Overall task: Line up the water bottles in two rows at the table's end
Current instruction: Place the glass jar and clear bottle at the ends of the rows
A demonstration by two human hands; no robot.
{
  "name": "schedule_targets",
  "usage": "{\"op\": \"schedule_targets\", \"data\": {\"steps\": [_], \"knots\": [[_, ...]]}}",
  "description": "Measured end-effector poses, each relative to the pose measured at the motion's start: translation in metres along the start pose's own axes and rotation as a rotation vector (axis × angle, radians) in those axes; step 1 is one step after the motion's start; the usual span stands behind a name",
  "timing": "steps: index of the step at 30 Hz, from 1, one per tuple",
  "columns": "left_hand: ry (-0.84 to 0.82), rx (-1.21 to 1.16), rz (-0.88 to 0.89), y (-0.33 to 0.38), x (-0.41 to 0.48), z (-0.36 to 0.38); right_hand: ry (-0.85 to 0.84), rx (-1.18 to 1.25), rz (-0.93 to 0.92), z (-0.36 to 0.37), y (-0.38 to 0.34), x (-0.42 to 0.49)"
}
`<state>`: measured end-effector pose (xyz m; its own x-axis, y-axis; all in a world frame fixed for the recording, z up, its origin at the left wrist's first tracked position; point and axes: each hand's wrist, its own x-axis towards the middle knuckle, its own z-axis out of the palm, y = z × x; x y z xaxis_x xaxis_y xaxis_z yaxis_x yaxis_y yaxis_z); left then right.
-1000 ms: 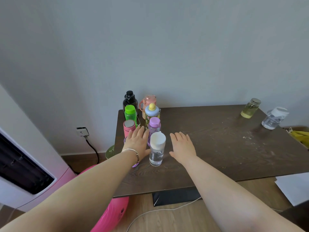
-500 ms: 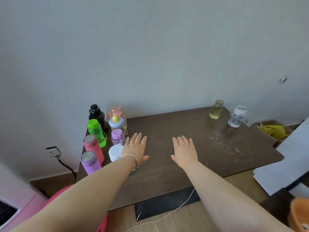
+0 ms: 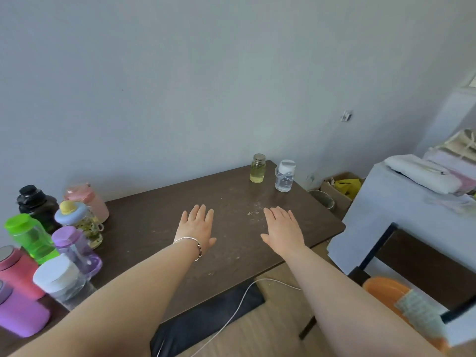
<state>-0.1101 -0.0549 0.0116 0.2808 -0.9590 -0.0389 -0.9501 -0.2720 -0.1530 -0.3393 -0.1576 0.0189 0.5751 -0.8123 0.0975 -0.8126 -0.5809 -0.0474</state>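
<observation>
Standing in two rows at the left end of the dark wooden worktop (image 3: 159,222): black jug (image 3: 36,204), pink jug (image 3: 88,200), green bottle (image 3: 32,238), blue-lidded yellow-knobbed bottle (image 3: 79,222), lilac clear bottle (image 3: 74,249), white-capped clear bottle (image 3: 60,282), coral flask (image 3: 15,271), purple flask (image 3: 18,313). Far right corner: glass jar of yellowish liquid (image 3: 257,168) beside white-lidded clear bottle (image 3: 284,176), seemingly holding water. Left hand (image 3: 197,228) and right hand (image 3: 282,229) flat, fingers spread, each grip empty, over bare mid-worktop. Grey cabinet (image 3: 412,215) and cardboard box (image 3: 337,188) right. Since half a second ago, hands have drifted rightward, away from the rows.
</observation>
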Motion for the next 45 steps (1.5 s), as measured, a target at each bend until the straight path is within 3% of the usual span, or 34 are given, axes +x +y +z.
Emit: {"op": "schedule_targets", "data": {"steps": [7,24,37,45], "knots": [[0.000,0.023,0.042,0.039,0.050,-0.006,-0.016,0.008,0.085,0.012,0.053,0.018],[0.036,-0.050,0.179,0.058,0.244,0.002,-0.017,-0.010,0.292,0.036,0.119,0.149],[-0.007,-0.074,0.100,0.083,0.377,0.007,0.035,-0.022,0.281,0.056,0.199,0.289],[-0.027,-0.165,0.033,0.113,0.467,0.010,-0.051,0.180,0.284,0.097,0.244,0.359]]}}
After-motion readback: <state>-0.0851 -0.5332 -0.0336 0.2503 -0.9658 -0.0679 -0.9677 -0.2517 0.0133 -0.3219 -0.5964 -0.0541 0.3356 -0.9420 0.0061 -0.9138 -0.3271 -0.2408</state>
